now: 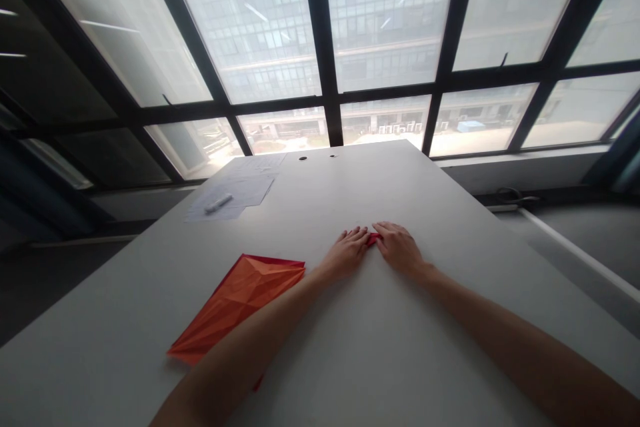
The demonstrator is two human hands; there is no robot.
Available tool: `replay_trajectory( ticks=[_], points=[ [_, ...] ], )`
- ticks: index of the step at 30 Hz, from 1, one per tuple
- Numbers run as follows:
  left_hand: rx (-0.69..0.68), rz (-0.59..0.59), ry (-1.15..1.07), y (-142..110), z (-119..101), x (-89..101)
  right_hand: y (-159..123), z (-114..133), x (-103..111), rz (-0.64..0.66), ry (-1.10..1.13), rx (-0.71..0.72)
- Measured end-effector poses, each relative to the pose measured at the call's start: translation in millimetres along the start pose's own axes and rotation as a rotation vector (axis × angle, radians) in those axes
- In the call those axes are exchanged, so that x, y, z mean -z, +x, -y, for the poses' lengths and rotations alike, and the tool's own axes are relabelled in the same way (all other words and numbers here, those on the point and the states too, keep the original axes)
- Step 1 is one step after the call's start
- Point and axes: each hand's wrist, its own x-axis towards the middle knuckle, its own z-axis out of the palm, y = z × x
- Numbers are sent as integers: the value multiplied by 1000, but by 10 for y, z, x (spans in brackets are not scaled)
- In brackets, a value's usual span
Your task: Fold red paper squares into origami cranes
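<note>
Just right of the table's middle, both hands lie side by side on a small folded piece of red paper [373, 239]. My left hand [350, 247] rests flat over its left part, fingers stretched forward and a little apart. From the other side, my right hand [399, 247] covers the right part, its fingers also extended and its thumb side against the paper. Only a small strip of red shows between the hands; the rest is hidden. Beside my left forearm lies a larger creased sheet of orange paper [240, 290] with red edges, partly covered by that arm.
White sheets with print [250, 190] lie at the table's far left, with a white tube-like object [219, 203] on them. A small dark red scrap [258, 383] is by my left forearm. The white table [320, 193] reaches toward large windows; a white pipe [575, 247] runs at right.
</note>
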Motion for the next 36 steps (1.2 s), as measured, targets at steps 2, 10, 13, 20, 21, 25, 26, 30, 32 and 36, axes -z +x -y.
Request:
replay_trajectory(
  ticks=[2,10,13,20,21,25,26,30,32,36],
  points=[
    [23,-21,-28,6,2,-6,-26,39,-8,37,-23,12],
    [68,-43,14,-8,-4,-19,-80,49,-70,228,-8,108],
    [90,-40,49,-7,-2,-36,-91,37,-98,273,-21,123],
    [85,-60,81,-7,11,-60,-112,22,-142,196,-113,-63],
    [83,-61,81,-8,10,-57,-110,21,-145,184,-116,-89],
    [83,-63,82,-12,-4,-42,-87,15,-138,130,-97,-87],
    [83,-64,82,-12,-8,-40,-83,17,-132,131,-88,-58],
    [83,-69,85,-6,-17,-43,-89,37,-96,160,-103,-5],
    [91,-60,83,-3,-14,-46,-94,38,-71,120,-162,-39],
    [87,-52,72,-4,-3,-49,-72,11,-39,38,-207,-125]
  ],
)
